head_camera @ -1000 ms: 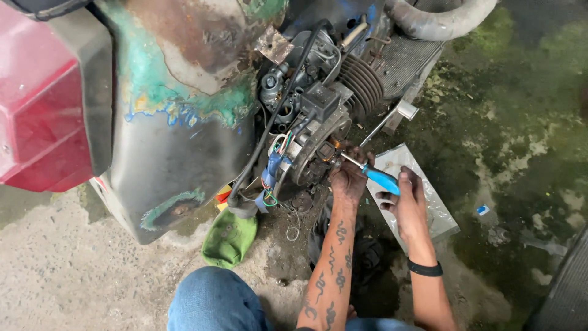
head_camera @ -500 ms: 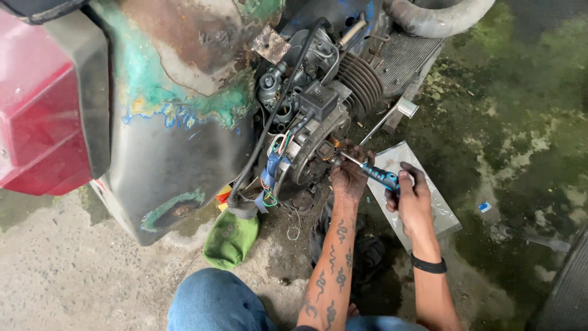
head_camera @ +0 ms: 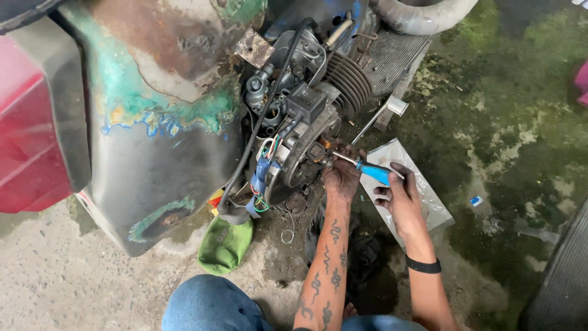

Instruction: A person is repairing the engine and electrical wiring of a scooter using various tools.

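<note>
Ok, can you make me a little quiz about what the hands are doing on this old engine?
1. True or false: the right hand holds a screwdriver with a blue handle.
2. What does the left hand rest against? A) the red tail light B) the engine C) the green cloth
3. Fill in: the green cloth lies on the ______, below the engine.

Key: 1 true; 2 B; 3 ground.
</note>
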